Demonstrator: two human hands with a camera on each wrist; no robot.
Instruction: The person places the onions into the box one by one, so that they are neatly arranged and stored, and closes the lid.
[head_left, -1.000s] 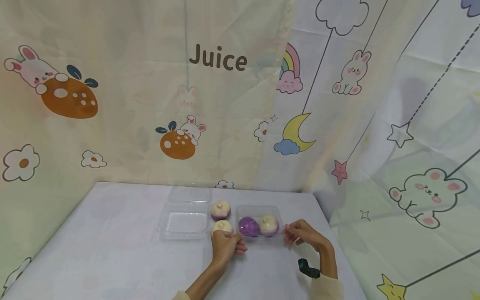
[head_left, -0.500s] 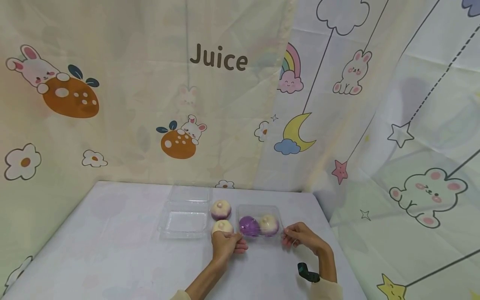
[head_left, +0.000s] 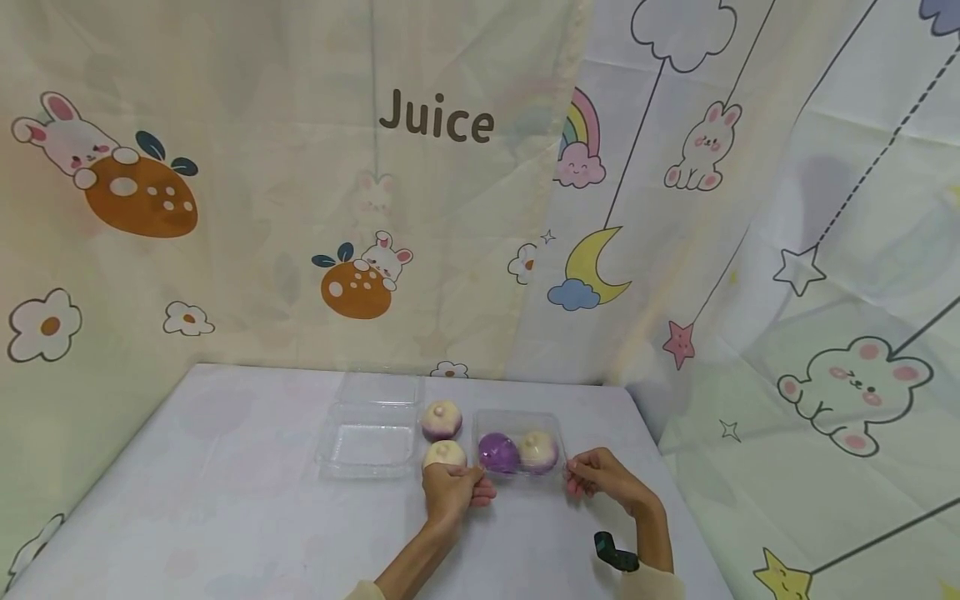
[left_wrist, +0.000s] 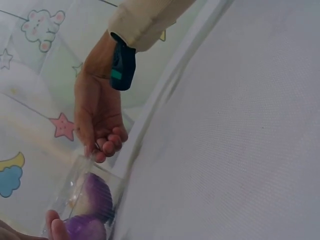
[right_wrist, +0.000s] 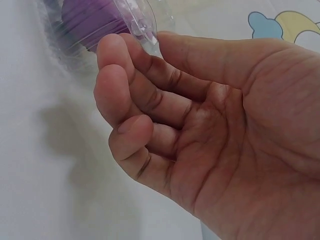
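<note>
Head, hands: my left hand (head_left: 450, 493) pinches the clear box (head_left: 519, 422) at its near left corner, my right hand (head_left: 611, 477) at its near right.
Head, round toys: four; inside, one purple ball (head_left: 498, 453) and one cream bun (head_left: 538, 451); just left, two loose buns (head_left: 441, 420).
Head, boxes: two, the open box (head_left: 371, 450) leftmost.
Left wrist, fingertips (left_wrist: 59, 230): two of my left's, at the box.
Right wrist, grip: thumb (right_wrist: 175, 49) and forefinger (right_wrist: 139, 56) closed on its edge, three fingers loosely bent.

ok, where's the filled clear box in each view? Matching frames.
Head: filled clear box just right of centre, lower half, between left hand and right hand.
Left wrist: lower left, under the right hand in the picture.
Right wrist: top left, cut off by the top edge.
Shared landmark: yellow moon with blue cloud, in all three.
</note>
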